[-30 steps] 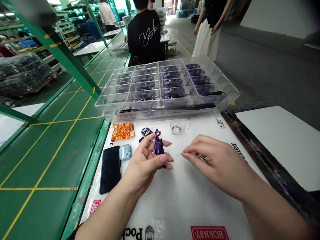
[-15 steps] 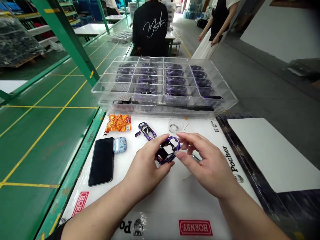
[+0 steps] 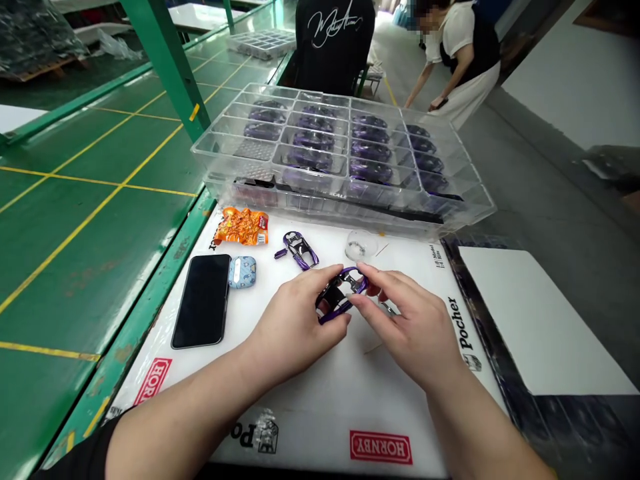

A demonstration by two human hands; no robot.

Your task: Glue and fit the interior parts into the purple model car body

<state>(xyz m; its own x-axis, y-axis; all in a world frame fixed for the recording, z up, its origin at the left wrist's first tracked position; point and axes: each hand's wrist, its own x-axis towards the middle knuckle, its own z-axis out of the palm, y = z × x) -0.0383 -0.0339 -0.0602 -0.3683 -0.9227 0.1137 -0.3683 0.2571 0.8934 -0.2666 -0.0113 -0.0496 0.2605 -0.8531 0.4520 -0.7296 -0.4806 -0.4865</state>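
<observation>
My left hand (image 3: 295,327) grips a shiny purple model car body (image 3: 340,297), held underside up just above the white mat (image 3: 310,393). My right hand (image 3: 407,320) pinches the same body at its far end with thumb and forefinger, and a thin metal tool shows under its fingers. A second purple car body (image 3: 299,249) lies on the mat beyond my left hand. A small clear dish (image 3: 360,245) with tiny parts sits just past my fingers.
A clear compartment tray (image 3: 345,157) full of purple car bodies stands at the mat's far edge. A black phone (image 3: 203,309), a blue earbud case (image 3: 242,271) and an orange snack packet (image 3: 242,227) lie at left. Two people stand beyond the tray.
A second ago my left hand held the car body upright while my right hand rested apart on the mat. Both hands now meet on the body, which lies flat, underside up.
</observation>
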